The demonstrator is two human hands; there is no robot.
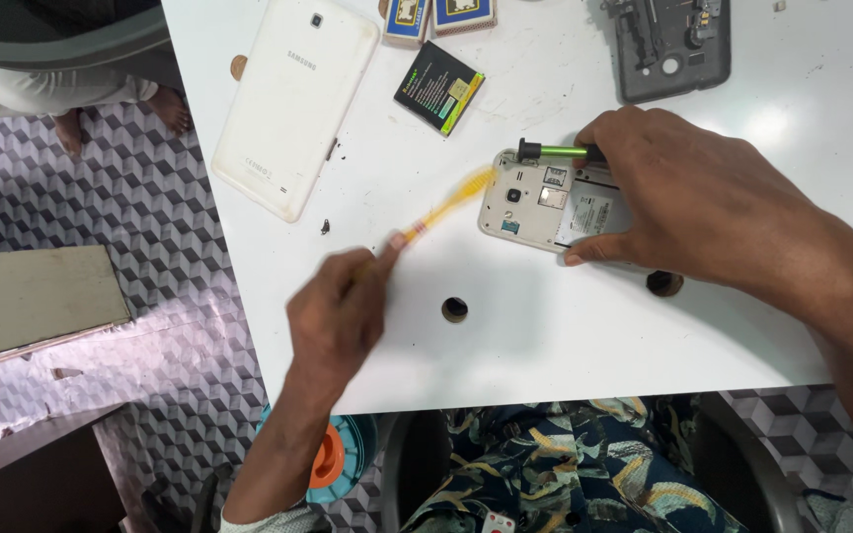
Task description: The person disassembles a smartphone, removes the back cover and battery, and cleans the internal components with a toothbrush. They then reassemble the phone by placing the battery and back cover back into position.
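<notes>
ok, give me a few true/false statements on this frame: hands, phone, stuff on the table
1. The left hand holds a yellow brush with its bristles at the open phone. True.
2. The right hand is lifted clear of the phone. False: it rests on the phone and pins it to the white table.
3. The phone's back cover is on. False: the back is off and the inner parts show.
4. A white tablet lies face down on the table, left of a loose black battery. True.
5. A green-handled tool lies along the phone's top edge. True.
</notes>
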